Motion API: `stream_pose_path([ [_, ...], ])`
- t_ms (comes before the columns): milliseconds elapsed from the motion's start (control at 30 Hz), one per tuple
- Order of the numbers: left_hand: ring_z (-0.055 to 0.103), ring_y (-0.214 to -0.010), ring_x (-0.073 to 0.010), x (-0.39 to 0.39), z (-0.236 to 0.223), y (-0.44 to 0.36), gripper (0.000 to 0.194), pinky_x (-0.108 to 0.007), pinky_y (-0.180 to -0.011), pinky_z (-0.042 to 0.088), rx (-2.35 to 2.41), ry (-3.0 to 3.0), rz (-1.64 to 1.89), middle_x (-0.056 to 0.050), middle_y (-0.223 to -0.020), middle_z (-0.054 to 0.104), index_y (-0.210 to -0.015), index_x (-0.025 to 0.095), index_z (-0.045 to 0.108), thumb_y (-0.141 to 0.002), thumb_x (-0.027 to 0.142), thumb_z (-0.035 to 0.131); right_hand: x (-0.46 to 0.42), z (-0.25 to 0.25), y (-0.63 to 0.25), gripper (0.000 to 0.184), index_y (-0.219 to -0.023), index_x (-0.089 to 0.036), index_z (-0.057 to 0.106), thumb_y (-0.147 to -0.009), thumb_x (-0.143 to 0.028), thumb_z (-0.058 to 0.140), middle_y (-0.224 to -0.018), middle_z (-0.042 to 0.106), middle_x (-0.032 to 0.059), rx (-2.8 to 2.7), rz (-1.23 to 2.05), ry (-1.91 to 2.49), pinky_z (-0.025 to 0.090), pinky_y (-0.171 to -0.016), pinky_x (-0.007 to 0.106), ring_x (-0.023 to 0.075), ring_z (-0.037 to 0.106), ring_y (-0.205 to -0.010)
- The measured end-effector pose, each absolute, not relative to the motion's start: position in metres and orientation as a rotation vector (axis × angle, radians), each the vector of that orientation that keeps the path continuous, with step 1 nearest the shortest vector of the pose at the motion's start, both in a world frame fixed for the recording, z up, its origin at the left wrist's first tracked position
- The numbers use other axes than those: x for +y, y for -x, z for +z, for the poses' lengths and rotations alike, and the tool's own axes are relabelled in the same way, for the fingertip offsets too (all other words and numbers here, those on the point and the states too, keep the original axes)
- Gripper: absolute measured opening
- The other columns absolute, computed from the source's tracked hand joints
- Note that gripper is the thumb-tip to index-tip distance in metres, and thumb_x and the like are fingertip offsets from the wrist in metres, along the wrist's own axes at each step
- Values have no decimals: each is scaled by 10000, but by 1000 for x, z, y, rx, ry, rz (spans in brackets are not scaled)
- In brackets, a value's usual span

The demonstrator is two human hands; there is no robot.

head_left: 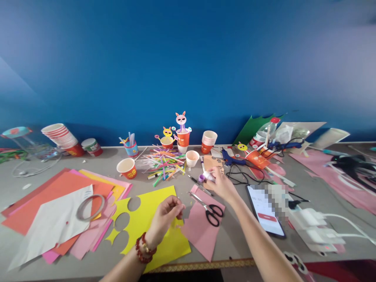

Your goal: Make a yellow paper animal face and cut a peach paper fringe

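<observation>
Cannot tell if holding anything in the half-curled left hand (167,213), but pinches in the right hand (221,183) a white tube (208,175), probably light, stiff, slightly slippery, best gripped mid-body, beside a purple ring (201,179) over the bench (102,164).

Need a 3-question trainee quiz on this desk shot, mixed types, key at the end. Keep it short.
1. True or false: the scissors lie on a piece of pink paper.
2. Multiple choice: what colour is the sheet with round cut-outs nearest the left hand?
A) white
B) yellow
C) blue
3. Short answer: what colour is the cap of the clear bottle leaning on the right side of the desk?

Key: 1 true; 2 B, yellow; 3 red.
</observation>
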State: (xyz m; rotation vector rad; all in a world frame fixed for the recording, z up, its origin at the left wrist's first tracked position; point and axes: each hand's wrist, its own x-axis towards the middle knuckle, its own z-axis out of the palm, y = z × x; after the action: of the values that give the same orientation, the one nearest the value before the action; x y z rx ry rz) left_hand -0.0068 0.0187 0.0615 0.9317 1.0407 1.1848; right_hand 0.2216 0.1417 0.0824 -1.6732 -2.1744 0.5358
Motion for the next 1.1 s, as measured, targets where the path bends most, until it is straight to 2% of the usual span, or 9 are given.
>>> stream_pose_path([
  [67,506,-569,-99,17,66,7,298,-220,-580,410,1046,-916,1211,12,-628,569,-750,154,594,-781,414,736,127,88,-222,260,-1126,-218,409,-893,-316,473,-1033,704,92,-2035,865,1442,471,-563,265,182,664,-698],
  [133,511,-577,-104,15,74,8,267,-226,-584,416,1069,-912,1248,7,-645,577,-762,158,607,-788,391,732,104,97,-218,271,-1119,-233,403,-913,-393,478,-1053,690,80,-1823,1264,1147,436,-476,244,127,581,-544],
  [200,532,-610,-120,12,84,9,215,-238,-606,435,1115,-958,1305,-7,-691,598,-776,167,624,-805,358,718,77,105,-212,284,-1133,-240,414,-918,-392,522,-1057,683,70,-1719,1422,1051,373,-437,214,83,493,-478],
  [267,573,-686,-151,8,95,8,140,-261,-660,461,1170,-1112,1380,-29,-758,626,-796,180,647,-841,308,681,50,110,-203,261,-1121,-237,429,-921,-363,540,-1017,692,68,-1654,1512,1017,374,-458,210,82,486,-501],
  [400,617,-818,-201,0,115,4,67,-313,-783,478,1248,-1573,1498,-50,-810,658,-830,197,680,-867,160,637,13,108,-185,222,-1062,-236,446,-912,-348,566,-902,700,50,-1520,1622,880,341,-447,205,77,421,-480],
  [600,604,-799,-184,-6,123,1,188,-319,-717,492,1079,-1924,1606,-52,-847,649,-955,186,666,-857,42,595,2,104,-173,223,-1012,-227,453,-911,-373,587,-771,656,14,-1426,1641,790,315,-413,183,74,370,-468],
  [867,590,-851,-182,-11,122,8,304,-350,-768,484,1013,-2110,1534,-66,-927,655,-1075,183,660,-849,1,567,3,106,-172,172,-997,-228,489,-903,-318,601,-753,612,-10,-1389,1640,727,300,-413,166,61,369,-471],
  [1000,562,-935,-221,-16,121,11,409,-417,-840,467,1033,-2216,1493,-102,-1032,627,-1179,173,629,-821,7,523,1,110,-167,171,-938,-230,483,-878,-293,630,-640,500,-70,-1311,1679,702,268,-410,159,51,325,-449],
  [1100,544,-972,-246,-20,120,13,462,-476,-899,430,1075,-2322,1449,-116,-1088,603,-1232,177,603,-801,31,518,1,109,-166,171,-936,-227,491,-869,-293,633,-634,450,-77,-1323,1644,698,268,-413,162,55,323,-455],
])
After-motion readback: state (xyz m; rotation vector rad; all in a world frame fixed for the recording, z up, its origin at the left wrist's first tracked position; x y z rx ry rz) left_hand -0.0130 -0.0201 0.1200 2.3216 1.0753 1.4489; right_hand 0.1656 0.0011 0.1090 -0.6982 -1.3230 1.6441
